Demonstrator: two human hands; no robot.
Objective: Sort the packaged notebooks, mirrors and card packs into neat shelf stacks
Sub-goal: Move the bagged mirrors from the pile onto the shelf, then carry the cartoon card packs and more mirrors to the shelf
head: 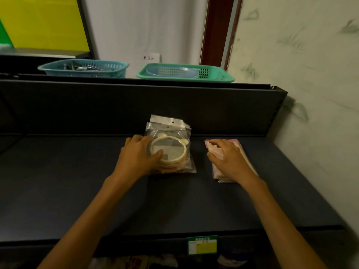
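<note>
**Two hands on two piles on the dark shelf**

The left hand [138, 152] rests on the left side of a pile of mirrors [171, 150]. Its fingers curl around the edge of the pile and its thumb lies on the top mirror, so it grips the pile. The top mirror is round and cream, with two little bear ears. Each mirror sits in a clear plastic bag, and the white bag tops stick out past the fingertips, toward the back of the shelf [77, 181].

The right hand [227, 158] lies flat on top of a pile of pink packs [246, 158]. Its fingers are spread and mostly straight, pressing down and not closed around anything. The pink pile shows under the hand and to its right side. I cannot tell if these packs are notebooks or cards.

The two piles sit near each other but do not touch. There is bare shelf between the two hands.

Far past both hands, up on the higher shelf, stand a blue basket [83, 68] and a green basket [184, 72]. A small white sign [150, 57] stands between them. Close to the person, between the two arms, a green and yellow tag [202, 245] hangs on the front edge of the shelf.
</note>
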